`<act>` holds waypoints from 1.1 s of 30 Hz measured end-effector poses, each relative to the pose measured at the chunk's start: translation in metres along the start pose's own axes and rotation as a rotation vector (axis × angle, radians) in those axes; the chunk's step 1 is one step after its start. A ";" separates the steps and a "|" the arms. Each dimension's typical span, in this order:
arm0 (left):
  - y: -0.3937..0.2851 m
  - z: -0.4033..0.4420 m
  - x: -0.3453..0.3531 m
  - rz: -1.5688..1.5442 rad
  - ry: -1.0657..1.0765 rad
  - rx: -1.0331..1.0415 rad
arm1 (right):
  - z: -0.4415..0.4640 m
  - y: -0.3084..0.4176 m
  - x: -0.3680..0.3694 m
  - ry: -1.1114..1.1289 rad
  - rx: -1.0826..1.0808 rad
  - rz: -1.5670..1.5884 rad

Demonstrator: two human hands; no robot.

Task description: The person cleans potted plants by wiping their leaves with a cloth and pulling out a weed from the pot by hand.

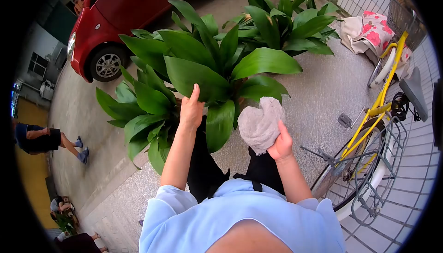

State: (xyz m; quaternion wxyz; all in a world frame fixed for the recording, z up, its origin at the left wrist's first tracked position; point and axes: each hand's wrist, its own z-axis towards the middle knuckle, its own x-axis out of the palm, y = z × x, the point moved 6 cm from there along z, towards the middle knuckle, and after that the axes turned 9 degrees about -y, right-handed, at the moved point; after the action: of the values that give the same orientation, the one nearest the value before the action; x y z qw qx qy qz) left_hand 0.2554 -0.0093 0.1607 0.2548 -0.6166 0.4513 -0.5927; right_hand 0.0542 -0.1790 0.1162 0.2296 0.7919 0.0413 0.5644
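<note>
My left hand [192, 109] is closed on a broad green leaf [196, 78], its thumb on the upper face and the fingers hidden underneath. The leaf belongs to a large leafy plant [221, 63] in front of me. In my right hand [281, 144] is a crumpled grey cloth [260, 126], gripped at its right edge with the thumb on top. The cloth hangs just right of the plant's lower leaves, apart from my left hand.
Another leafy plant [286, 22] stands behind. A yellow bicycle [378, 98] leans by the tiled wall [422, 160] at right, near a flowered cloth [371, 31]. A red car [124, 13] is parked at upper left. A person [46, 138] walks at left.
</note>
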 end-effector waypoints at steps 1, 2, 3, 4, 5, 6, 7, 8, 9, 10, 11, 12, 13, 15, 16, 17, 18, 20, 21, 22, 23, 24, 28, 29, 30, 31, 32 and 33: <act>0.006 -0.007 -0.008 -0.037 0.016 -0.018 | 0.008 -0.001 0.014 0.012 -0.015 0.007; 0.012 -0.014 -0.014 -0.052 0.019 -0.027 | 0.018 -0.002 0.027 0.023 -0.029 0.013; 0.016 -0.020 -0.018 -0.068 0.023 -0.034 | 0.034 -0.007 0.035 0.008 -0.044 -0.026; 0.017 -0.024 -0.018 -0.059 0.025 -0.019 | 0.054 -0.017 0.036 -0.024 -0.058 -0.102; 0.019 -0.028 -0.017 -0.051 0.026 -0.003 | 0.075 -0.030 0.035 -0.063 -0.046 -0.160; 0.019 -0.032 -0.016 -0.042 0.026 0.015 | 0.094 -0.044 0.035 -0.127 0.000 -0.218; 0.017 -0.036 -0.010 -0.016 0.033 0.024 | 0.114 -0.059 0.032 -0.174 0.076 -0.258; 0.026 -0.034 -0.015 0.089 0.032 0.039 | 0.132 -0.073 0.032 -0.149 0.181 -0.188; 0.036 -0.033 -0.020 0.194 0.031 0.055 | 0.148 -0.087 0.030 -0.123 0.285 -0.119; 0.039 -0.043 -0.014 0.312 0.069 0.083 | 0.165 -0.099 0.018 -0.145 0.332 -0.100; 0.043 -0.055 -0.010 0.432 0.104 0.110 | 0.182 -0.111 0.002 -0.168 0.380 -0.081; 0.051 -0.064 -0.010 0.594 0.202 0.137 | 0.197 -0.119 -0.021 -0.249 0.350 -0.096; 0.061 -0.073 -0.012 0.757 0.298 0.158 | 0.221 -0.129 -0.048 -0.193 0.370 -0.135; 0.066 -0.092 -0.009 0.761 0.355 0.329 | 0.258 -0.147 -0.097 -0.095 0.418 -0.206; 0.060 -0.101 -0.005 0.850 0.430 0.427 | 0.234 -0.134 -0.072 -0.083 0.373 -0.388; 0.056 -0.106 -0.004 0.941 0.483 0.542 | 0.205 -0.118 -0.039 -0.074 0.331 -0.572; 0.053 -0.111 -0.004 1.027 0.537 0.654 | 0.208 -0.120 -0.053 -0.128 0.516 -0.572; 0.062 -0.121 -0.014 1.119 0.642 0.681 | 0.204 -0.117 -0.077 -0.146 0.704 -0.519; 0.063 -0.125 -0.017 1.161 0.651 0.708 | 0.199 -0.115 -0.080 -0.147 0.694 -0.480; 0.063 -0.128 -0.018 1.203 0.662 0.740 | 0.196 -0.113 -0.081 -0.146 0.681 -0.441; 0.064 -0.131 -0.018 1.246 0.674 0.771 | 0.191 -0.110 -0.083 -0.145 0.666 -0.400; 0.065 -0.134 -0.017 1.263 0.676 0.784 | 0.180 -0.105 -0.079 -0.139 0.627 -0.403; 0.062 -0.136 -0.014 1.334 0.664 0.831 | 0.131 -0.084 -0.034 -0.105 0.365 -0.430; 0.062 -0.135 -0.013 1.361 0.654 0.853 | 0.121 -0.079 -0.025 -0.095 0.275 -0.439; 0.059 -0.135 -0.012 1.389 0.643 0.873 | 0.110 -0.075 -0.019 -0.118 0.231 -0.471; 0.056 -0.138 -0.011 1.417 0.634 0.886 | 0.100 -0.076 -0.017 -0.098 0.225 -0.481; 0.051 -0.140 -0.009 1.418 0.601 0.887 | 0.092 -0.076 -0.016 -0.075 0.218 -0.491; 0.048 -0.140 -0.011 1.406 0.571 0.902 | 0.083 -0.076 -0.013 -0.052 0.209 -0.499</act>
State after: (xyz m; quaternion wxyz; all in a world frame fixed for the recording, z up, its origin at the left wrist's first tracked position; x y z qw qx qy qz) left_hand 0.1100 0.0083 0.1377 0.6570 0.1347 0.4955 -0.5519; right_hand 0.1402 -0.1415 0.0524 0.2796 0.7907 0.2874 0.4626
